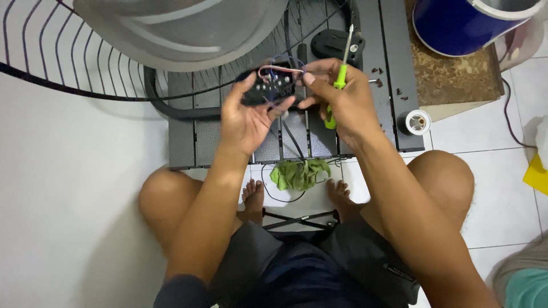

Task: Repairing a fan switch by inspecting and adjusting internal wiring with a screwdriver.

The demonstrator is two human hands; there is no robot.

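Small black switch housing (267, 89) with loose coloured wires (279, 71), held up above the dark slatted table (297, 134), just below the fan's wire grille (68, 63). Cradled in the left hand (246, 117), fingers curled about its lower edge, thumb along its side. Pinched at the right edge by fingertips of the right hand (341, 97), otherwise closed round a green-handled screwdriver (338, 80), shaft pointing up. Spool of solder wire (417, 121) on the table's right edge.

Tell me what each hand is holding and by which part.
Left hand cups a small black wired part from below by its edges. Right hand grips a green-handled screwdriver around its handle, fingertips also touching the part.
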